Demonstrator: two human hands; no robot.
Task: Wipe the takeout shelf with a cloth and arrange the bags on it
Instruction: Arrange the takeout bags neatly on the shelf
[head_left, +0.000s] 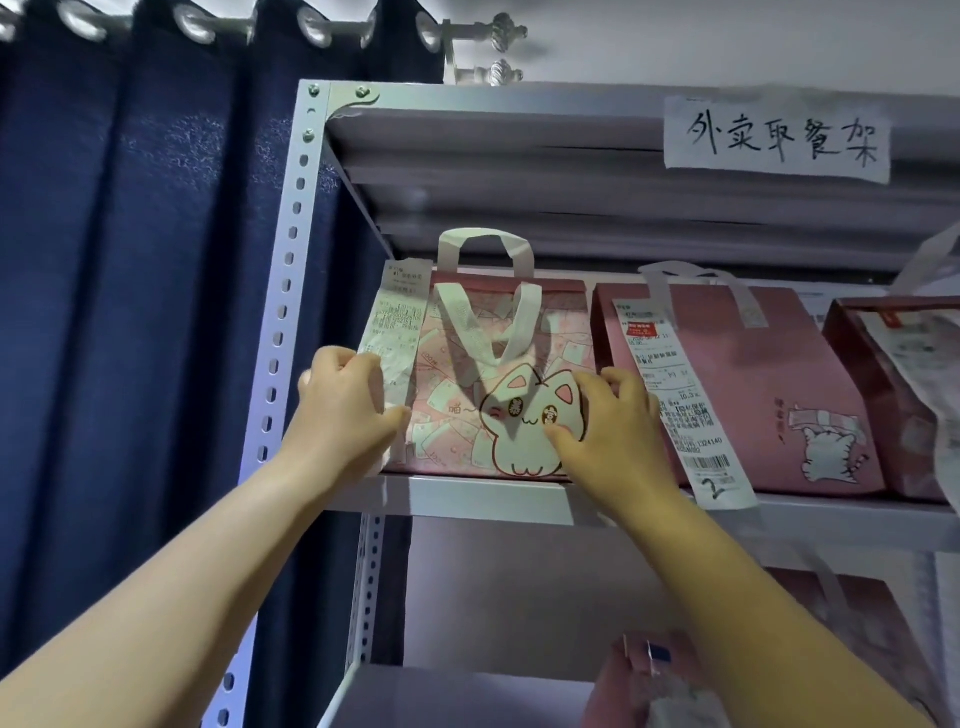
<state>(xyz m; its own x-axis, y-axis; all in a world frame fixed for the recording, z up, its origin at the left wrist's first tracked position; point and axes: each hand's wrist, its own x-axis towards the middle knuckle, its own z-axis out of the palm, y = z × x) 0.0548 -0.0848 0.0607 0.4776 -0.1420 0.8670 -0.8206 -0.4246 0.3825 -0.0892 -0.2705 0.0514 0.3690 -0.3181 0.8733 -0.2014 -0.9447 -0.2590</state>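
Right now I see the cat bag (498, 364) standing upright at the left end of the shelf (467, 493), just beside a pink bag (753, 389); the left hand (343, 410) curls round its left edge, the right hand (613, 421) round its right

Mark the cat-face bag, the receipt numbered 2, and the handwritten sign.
cat-face bag (522, 415), head view, on the cat's face.
receipt numbered 2 (685, 415), head view, its printed middle.
handwritten sign (779, 140), head view, centre of the paper.
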